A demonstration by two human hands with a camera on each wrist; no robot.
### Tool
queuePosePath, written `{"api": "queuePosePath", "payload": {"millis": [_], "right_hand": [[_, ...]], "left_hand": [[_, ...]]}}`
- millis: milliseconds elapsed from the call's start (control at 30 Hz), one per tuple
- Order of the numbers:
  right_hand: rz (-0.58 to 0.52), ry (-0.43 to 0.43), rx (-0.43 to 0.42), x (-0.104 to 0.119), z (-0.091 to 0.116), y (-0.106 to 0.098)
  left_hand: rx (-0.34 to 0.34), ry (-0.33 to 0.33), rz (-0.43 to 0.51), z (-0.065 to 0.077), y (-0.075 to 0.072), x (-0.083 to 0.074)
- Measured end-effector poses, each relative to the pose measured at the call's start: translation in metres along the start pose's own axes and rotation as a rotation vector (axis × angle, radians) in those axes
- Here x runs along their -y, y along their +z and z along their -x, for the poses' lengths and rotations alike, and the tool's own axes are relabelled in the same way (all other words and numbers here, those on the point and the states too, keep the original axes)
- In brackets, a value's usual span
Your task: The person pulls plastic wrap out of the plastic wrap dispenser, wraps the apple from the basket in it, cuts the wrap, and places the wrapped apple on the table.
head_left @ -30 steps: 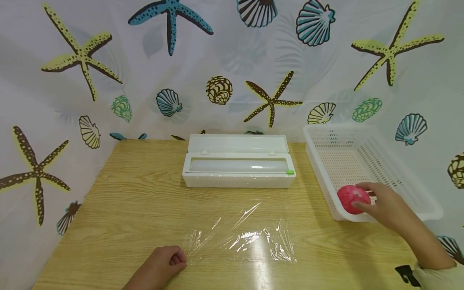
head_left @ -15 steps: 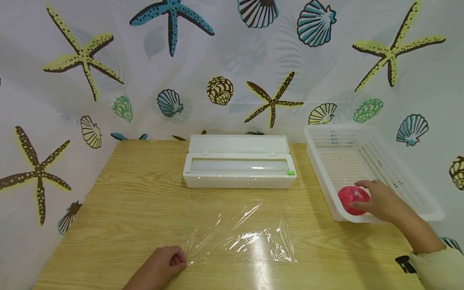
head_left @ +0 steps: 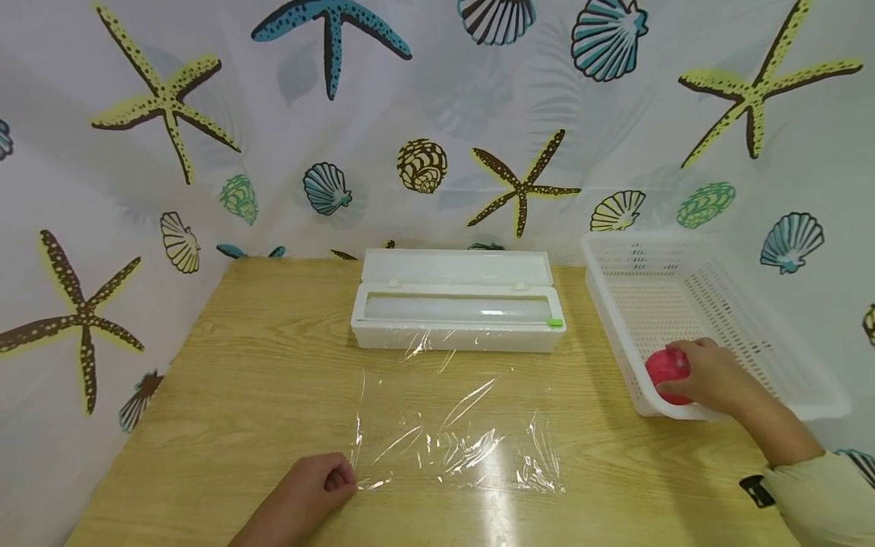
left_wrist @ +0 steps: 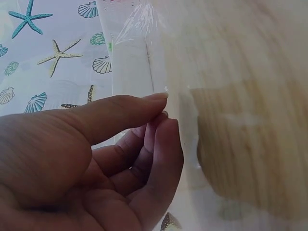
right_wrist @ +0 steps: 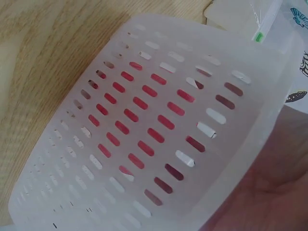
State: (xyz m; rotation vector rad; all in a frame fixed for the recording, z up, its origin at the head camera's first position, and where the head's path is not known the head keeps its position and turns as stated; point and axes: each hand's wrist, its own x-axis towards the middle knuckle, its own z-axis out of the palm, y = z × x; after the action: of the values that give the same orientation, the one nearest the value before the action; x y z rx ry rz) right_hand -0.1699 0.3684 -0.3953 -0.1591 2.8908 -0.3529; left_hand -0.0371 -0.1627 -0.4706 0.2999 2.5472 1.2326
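A sheet of clear plastic wrap stretches over the wooden table from the front of a white wrap dispenser. My left hand pinches its near left corner between thumb and fingertips, also close up in the left wrist view. At the right, my right hand reaches into a white slotted plastic basket and grips a round red fruit at the near left corner. The right wrist view shows the basket's wall in front, with the red of the fruit through its slots and the fingers hidden.
The dispenser's lid stands raised at the back, and a green slider sits at the right end of its front edge. A white curtain printed with starfish and shells hangs behind and beside the table.
My right hand's fingers have closed further round the red fruit, covering more of it. Creases in the plastic wrap have shifted, with new ones at the dispenser. The left hand stays nearly in place.
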Motion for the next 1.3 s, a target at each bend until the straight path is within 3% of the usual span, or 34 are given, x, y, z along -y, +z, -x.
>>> {"api": "queuePosePath", "payload": {"millis": [300,533,733,1067,1300], "right_hand": [[-0.003,0.032,0.016,-0.004,-0.003,0.001],[-0.031,0.045,0.029,-0.007,-0.006,0.003],[-0.055,0.056,0.038,-0.01,-0.007,0.005],[-0.042,0.05,0.004,-0.013,-0.006,0.006],[-0.04,-0.002,-0.077,-0.011,-0.002,-0.003]], "left_hand": [[-0.032,-0.041,-0.014,-0.003,0.0,0.001],[-0.089,0.021,-0.018,-0.004,0.001,0.002],[-0.099,0.031,-0.002,-0.005,0.002,0.002],[-0.089,0.044,0.029,-0.005,0.003,0.002],[-0.091,0.056,0.03,-0.004,0.004,0.002]]}}
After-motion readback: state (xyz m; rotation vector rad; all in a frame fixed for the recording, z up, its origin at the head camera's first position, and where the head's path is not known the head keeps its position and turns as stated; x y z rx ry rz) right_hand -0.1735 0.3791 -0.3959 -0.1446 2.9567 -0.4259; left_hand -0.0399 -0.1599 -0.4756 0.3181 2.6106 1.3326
